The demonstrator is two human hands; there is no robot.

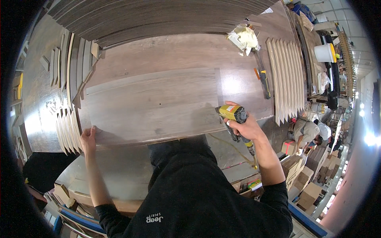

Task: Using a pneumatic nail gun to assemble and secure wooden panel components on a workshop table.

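A wide grey-brown wood panel (154,89) lies flat on the worktable in front of my body. My right hand (245,126) is wrapped round the handle of a yellow and black nail gun (231,112). The gun's nose points left, over the panel's right part near the front edge. A yellowish hose (228,143) runs by the lower end of its handle. At the panel's front left corner, my left hand (88,139) is closed on the edge, thumb pressed on top; its other fingers are partly hidden. Wavy-edged wooden strips (68,131) lie just left of that hand.
Behind the panel stands a large stack of dark boards (158,20). To the right lie a hammer (263,81), more wavy strips (283,79) and a crumpled pale wrapper (247,38). Narrow slats (77,59) lie at the left. A person (306,129) bends over on the far right.
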